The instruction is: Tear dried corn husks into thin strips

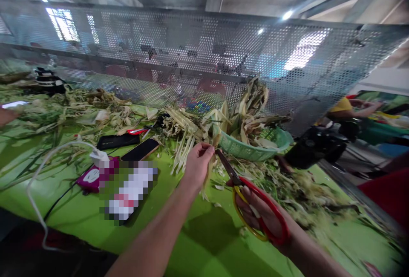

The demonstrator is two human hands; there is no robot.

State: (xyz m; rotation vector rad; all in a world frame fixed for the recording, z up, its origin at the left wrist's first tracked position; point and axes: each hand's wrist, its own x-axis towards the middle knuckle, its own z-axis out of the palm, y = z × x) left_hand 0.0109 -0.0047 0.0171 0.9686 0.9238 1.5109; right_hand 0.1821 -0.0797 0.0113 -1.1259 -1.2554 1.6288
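My left hand (197, 165) is closed on a pale yellow-green leaf strip (207, 174) that hangs down from its fingers above the green table (198, 243). My right hand (262, 215) grips scissors (246, 191) with red and yellow handles. Their dark blades point up and left, with the tips right beside the strip at my left fingers. Just behind both hands stands a green plastic basket (252, 148) heaped with dried leaves and husks.
Piles of leaves and trimmings (96, 102) cover the far and right sides of the table. Two phones (128, 145), a pink item with a white charger and cable (96, 170), and a second pair of red scissors (139, 131) lie at left. A perforated metal screen (204, 55) backs the table. Other people work at far right.
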